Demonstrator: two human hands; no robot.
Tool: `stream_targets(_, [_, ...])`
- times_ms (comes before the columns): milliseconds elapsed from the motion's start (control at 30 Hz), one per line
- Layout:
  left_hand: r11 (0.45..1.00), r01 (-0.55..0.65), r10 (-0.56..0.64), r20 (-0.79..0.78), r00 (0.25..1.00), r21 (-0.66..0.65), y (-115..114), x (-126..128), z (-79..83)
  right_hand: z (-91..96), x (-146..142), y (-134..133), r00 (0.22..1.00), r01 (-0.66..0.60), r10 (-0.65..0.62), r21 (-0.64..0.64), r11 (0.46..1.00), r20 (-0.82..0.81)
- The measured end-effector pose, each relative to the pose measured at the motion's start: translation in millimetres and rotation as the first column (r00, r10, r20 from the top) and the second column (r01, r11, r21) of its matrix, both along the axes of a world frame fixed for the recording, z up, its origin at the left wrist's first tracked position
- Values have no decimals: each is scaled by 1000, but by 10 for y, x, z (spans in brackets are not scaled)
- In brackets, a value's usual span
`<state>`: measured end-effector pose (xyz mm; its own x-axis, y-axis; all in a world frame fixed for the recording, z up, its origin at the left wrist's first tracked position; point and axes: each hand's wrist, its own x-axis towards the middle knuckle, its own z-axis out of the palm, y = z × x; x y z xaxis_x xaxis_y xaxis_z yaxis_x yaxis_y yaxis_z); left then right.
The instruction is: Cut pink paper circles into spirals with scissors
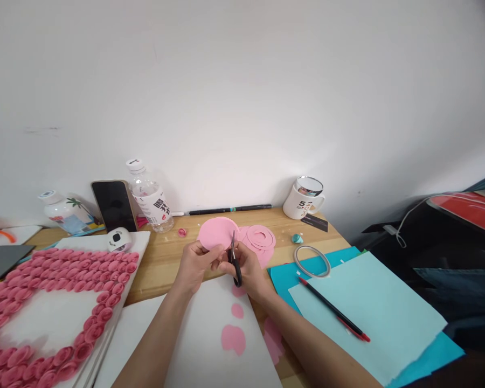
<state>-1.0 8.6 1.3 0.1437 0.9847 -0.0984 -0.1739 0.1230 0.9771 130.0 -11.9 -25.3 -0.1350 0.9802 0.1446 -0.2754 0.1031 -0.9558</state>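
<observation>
Pink scraps (233, 338) lie on a white sheet (202, 345) close to the person. Just past them, the left hand (194, 265) is closed on the bottom edge of a pink circle (217, 231). The circle is round, flat and plain pink, held up over the bench (161, 258). The right hand (249, 269) is closed around black scissors (235, 265). The blades point up and touch the circle's right edge. Farther back lie more pink rings (262, 238), then a bottle (150, 200) and a mug (303, 202).
</observation>
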Motion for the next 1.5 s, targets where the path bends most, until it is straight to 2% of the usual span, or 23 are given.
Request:
stream_targets(233, [1000, 13, -13, -5, 1000, 3, 2, -4, -2, -37, 5, 5, 999, 15, -15, -1, 1000, 31])
stream_targets(500, [999, 8, -6, -34, 999, 51, 8, -8, 37, -75, -3, 20, 1000, -7, 7, -7, 1000, -14])
stream_targets(833, [998, 18, -15, -38, 999, 65, 4, -25, 62, -81, 2, 10, 998, 35, -33, -39, 999, 48])
stream_targets(1167, [998, -43, 43, 4, 999, 55, 6, -13, 99, -54, 4, -7, 997, 30, -26, -52, 998, 72])
stream_targets(1333, [998, -38, 37, 45, 998, 41, -3, 14, 71, -65, -21, -9, 996, 43, -38, -57, 997, 86])
stream_targets(1500, [999, -49, 49, 2, 999, 11, 1, 15, 12, -76, -34, -3, 997, 9, -6, -45, 999, 77])
